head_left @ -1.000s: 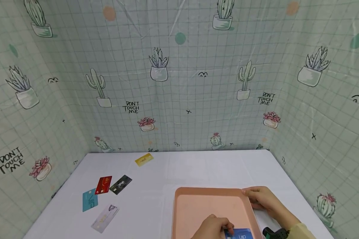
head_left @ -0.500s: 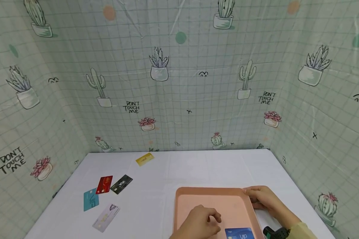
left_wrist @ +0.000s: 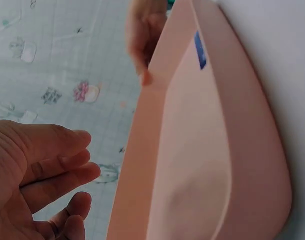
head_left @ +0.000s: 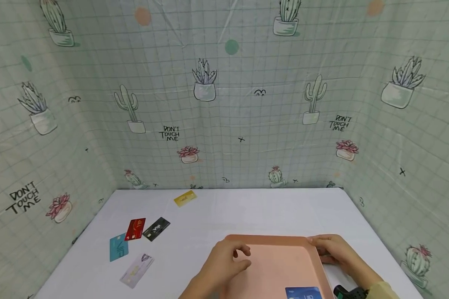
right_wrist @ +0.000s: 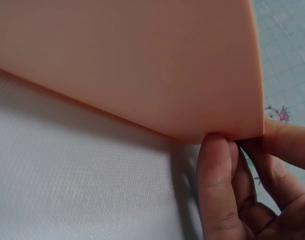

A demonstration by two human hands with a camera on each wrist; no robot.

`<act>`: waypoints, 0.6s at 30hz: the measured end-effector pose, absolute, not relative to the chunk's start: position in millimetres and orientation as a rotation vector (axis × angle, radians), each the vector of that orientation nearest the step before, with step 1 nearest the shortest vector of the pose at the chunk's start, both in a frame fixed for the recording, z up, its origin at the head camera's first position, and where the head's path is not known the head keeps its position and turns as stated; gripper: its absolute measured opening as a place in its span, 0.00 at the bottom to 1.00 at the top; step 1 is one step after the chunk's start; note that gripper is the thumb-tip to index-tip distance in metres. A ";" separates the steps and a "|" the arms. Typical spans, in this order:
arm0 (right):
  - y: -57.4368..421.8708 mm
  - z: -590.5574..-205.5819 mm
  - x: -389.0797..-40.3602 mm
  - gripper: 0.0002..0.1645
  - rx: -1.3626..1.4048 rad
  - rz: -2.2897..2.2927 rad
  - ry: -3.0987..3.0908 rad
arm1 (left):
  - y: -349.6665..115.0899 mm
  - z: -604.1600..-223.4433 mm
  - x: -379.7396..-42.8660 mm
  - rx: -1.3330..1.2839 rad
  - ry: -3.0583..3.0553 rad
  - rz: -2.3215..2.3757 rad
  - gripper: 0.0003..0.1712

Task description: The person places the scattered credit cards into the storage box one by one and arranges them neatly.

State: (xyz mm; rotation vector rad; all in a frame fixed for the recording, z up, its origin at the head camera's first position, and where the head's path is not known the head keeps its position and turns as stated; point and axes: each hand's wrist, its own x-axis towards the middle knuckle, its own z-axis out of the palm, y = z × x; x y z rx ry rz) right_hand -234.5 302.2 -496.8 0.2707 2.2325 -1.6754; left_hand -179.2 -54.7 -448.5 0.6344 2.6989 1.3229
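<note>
A shallow peach-coloured tray (head_left: 271,239) lies at the front of the white table. Inside it, near its right side, is a blue VIP card (head_left: 303,292), cut off by the bottom edge of the head view. My left hand (head_left: 224,261) hovers over the tray's left side, fingers loosely bent, thumb apart from them and nothing between. The left wrist view shows the same bare fingertips (left_wrist: 87,172) beside the tray wall. At the tray's far right corner, my right hand (head_left: 333,248) grips the edge; close up, a fingertip (right_wrist: 216,150) presses on its outer wall.
Left of the tray lie several cards: teal (head_left: 119,248), red (head_left: 135,229) overlapping the teal one, black (head_left: 156,229) and pale lilac (head_left: 136,270). A yellow card (head_left: 185,198) is near the table's back edge. Cactus-printed cloth (head_left: 224,116) encloses the table.
My left hand has let go of the blue card, leaving it in the tray, and has moved left and up to the tray's left side. My right hand stays at the corner.
</note>
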 end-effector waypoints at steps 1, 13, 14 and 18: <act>302.4 -496.8 -234.1 0.30 0.272 -1.679 2.230 | -57.7 -447.2 -179.0 0.619 2.713 1.316 0.07; 304.9 -495.5 -236.3 0.30 0.218 -1.687 2.208 | -93.6 -448.7 -183.6 0.471 2.855 1.283 0.09; 305.5 -495.5 -236.4 0.30 0.205 -1.689 2.199 | -96.5 -449.6 -183.9 0.455 2.870 1.273 0.09; 307.8 -495.7 -236.1 0.29 0.194 -1.694 2.165 | -105.4 -451.7 -184.4 0.436 2.903 1.254 0.10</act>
